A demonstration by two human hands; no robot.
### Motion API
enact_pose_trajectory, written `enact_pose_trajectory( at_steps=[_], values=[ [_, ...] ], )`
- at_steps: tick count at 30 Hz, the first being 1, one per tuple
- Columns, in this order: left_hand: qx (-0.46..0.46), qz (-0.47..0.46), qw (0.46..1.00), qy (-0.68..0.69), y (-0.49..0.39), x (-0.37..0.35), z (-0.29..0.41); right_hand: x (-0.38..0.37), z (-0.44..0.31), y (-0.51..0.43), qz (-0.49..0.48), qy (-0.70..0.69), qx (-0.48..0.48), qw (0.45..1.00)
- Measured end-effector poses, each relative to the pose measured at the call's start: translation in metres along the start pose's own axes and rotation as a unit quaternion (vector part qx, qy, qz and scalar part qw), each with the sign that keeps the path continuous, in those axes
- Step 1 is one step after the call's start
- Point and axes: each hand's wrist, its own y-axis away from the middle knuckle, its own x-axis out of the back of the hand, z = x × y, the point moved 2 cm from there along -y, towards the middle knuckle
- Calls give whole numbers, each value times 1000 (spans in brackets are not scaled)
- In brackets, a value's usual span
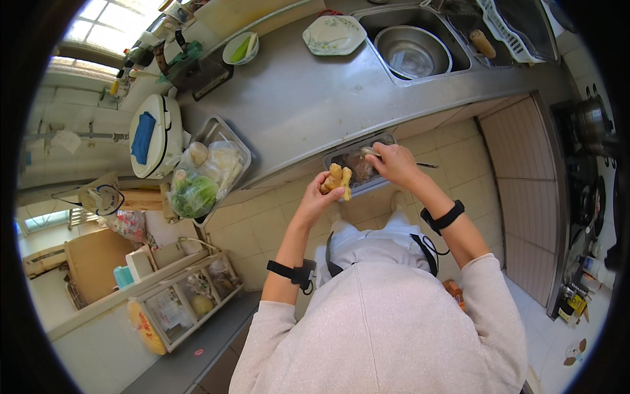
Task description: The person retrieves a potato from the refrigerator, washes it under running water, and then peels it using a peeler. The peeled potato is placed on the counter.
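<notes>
My left hand point(320, 194) grips a knobby piece of ginger root point(336, 180) between thumb and fingers. To its right, my right hand point(395, 165) is closed around a metal spoon point(427, 165). The spoon's bowl end points left towards the ginger, a short gap away, and its handle sticks out past the hand on the right. Below both hands, in front of the counter, is a grey rectangular bin point(370, 186) with dark and brownish contents, partly hidden by the hands and the ginger.
The steel counter point(295, 103) carries a floral plate point(334, 35), a bowl point(240, 48) with green vegetable pieces and a metal tray point(244, 147) holding bagged lettuce point(194, 194). A steel basin point(412, 51) sits in the sink point(460, 64). Stove pans point(590, 118) stand at far right.
</notes>
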Motion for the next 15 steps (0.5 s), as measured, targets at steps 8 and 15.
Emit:
enact_pose_trajectory(
  at_steps=[8, 15],
  values=[
    [57, -54, 964, 254, -2, 4, -18, -2, 0, -7, -1, -106, 19, 994],
    [71, -104, 928, 350, 0, 5, -17, -17, 13, -8, -2, -174, 9, 985]
  ],
)
